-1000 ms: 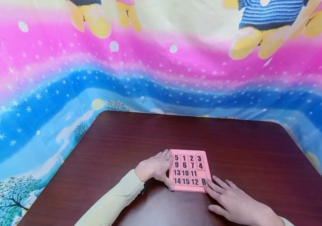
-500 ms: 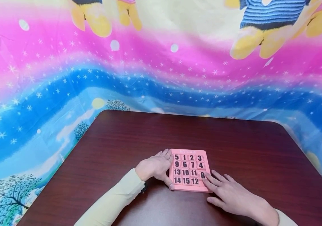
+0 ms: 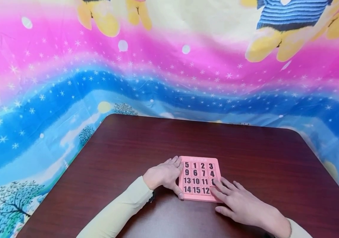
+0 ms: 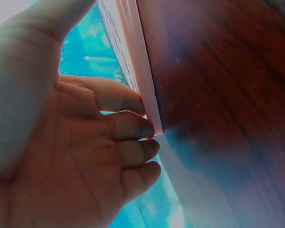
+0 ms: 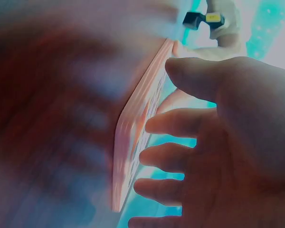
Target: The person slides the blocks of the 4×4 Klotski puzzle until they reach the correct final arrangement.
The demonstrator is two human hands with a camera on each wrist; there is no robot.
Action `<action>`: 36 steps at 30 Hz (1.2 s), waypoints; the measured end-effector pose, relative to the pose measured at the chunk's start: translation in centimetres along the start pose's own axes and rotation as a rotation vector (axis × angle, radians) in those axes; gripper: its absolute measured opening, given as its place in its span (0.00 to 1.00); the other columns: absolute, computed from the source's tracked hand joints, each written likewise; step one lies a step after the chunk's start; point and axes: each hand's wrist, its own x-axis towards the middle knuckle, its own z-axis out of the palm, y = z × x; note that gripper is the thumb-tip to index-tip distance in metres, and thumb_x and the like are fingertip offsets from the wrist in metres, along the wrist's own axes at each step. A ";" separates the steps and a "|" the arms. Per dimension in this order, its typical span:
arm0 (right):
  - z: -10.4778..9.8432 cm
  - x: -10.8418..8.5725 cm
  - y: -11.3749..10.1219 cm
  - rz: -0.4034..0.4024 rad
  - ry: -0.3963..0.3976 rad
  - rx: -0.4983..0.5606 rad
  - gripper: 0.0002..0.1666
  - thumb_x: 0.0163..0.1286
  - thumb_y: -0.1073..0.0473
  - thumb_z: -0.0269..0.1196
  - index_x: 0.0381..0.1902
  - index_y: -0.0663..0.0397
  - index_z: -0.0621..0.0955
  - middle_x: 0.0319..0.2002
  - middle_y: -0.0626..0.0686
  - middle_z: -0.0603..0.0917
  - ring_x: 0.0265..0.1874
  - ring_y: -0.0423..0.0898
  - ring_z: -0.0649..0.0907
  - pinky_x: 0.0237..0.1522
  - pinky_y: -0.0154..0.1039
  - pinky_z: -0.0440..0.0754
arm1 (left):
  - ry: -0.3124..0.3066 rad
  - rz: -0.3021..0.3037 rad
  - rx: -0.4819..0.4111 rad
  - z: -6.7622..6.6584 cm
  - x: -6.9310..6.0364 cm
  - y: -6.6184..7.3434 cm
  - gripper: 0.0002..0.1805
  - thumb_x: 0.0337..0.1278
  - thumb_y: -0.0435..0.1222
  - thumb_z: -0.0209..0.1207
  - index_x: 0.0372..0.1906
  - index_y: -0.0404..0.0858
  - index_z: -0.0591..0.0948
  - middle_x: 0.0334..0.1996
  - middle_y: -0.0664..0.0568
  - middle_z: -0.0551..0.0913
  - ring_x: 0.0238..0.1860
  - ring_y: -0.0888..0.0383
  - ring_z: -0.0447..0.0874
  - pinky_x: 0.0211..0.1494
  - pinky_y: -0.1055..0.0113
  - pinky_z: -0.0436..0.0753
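Note:
A pink sliding number puzzle (image 3: pixel 193 198) lies flat on the table, its black-numbered tiles facing up. My left hand (image 3: pixel 165 176) rests along its left side, fingers at the top corner and thumb by the bottom corner. In the left wrist view, the fingertips touch the board's edge (image 4: pixel 143 66). My right hand (image 3: pixel 241 203) spreads over the lower right, fingers fairly straight. One fingertip touches the 8 tile (image 3: pixel 213 181) in the third row and partly covers it. Another covers the bottom right slot. The right wrist view shows the board (image 5: pixel 130 128) edge-on beside these fingers.
The dark reddish-brown wooden table (image 3: pixel 139 142) has rounded far corners. Behind it hangs a cloth (image 3: pixel 169 76) in pink, blue and cream with snowflakes and trees. A small black device with a yellow label (image 5: pixel 213 18) sits at the left wrist.
The 8 tile has slid up from the bottom right corner into the third row beside 11, under a right fingertip. The right hand has shifted slightly left; the left hand stays on the board's side.

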 end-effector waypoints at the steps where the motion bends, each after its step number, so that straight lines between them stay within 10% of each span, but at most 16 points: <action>1: 0.0 0.0 -0.2 -0.018 0.004 -0.010 0.35 0.70 0.36 0.57 0.68 0.48 0.74 0.70 0.58 0.71 0.71 0.63 0.68 0.63 0.69 0.69 | -0.001 -0.001 0.000 0.0 0.0 0.0 0.69 0.31 0.72 0.67 0.76 0.36 0.57 0.79 0.42 0.50 0.80 0.49 0.46 0.82 0.61 0.52; 10: 0.1 0.3 -1.7 -0.112 0.027 -0.076 0.35 0.72 0.35 0.53 0.69 0.44 0.72 0.70 0.56 0.72 0.69 0.61 0.70 0.64 0.66 0.70 | -0.004 -0.007 -0.001 -0.2 0.0 0.0 0.69 0.31 0.72 0.67 0.77 0.36 0.56 0.79 0.43 0.50 0.80 0.50 0.46 0.82 0.61 0.52; 36: 0.6 -1.6 0.3 -0.019 0.034 0.050 0.31 0.72 0.35 0.54 0.67 0.38 0.75 0.68 0.51 0.75 0.71 0.66 0.66 0.62 0.70 0.69 | 0.002 -0.003 -0.026 0.2 0.0 0.0 0.69 0.32 0.72 0.67 0.77 0.37 0.56 0.79 0.43 0.50 0.80 0.50 0.46 0.82 0.61 0.52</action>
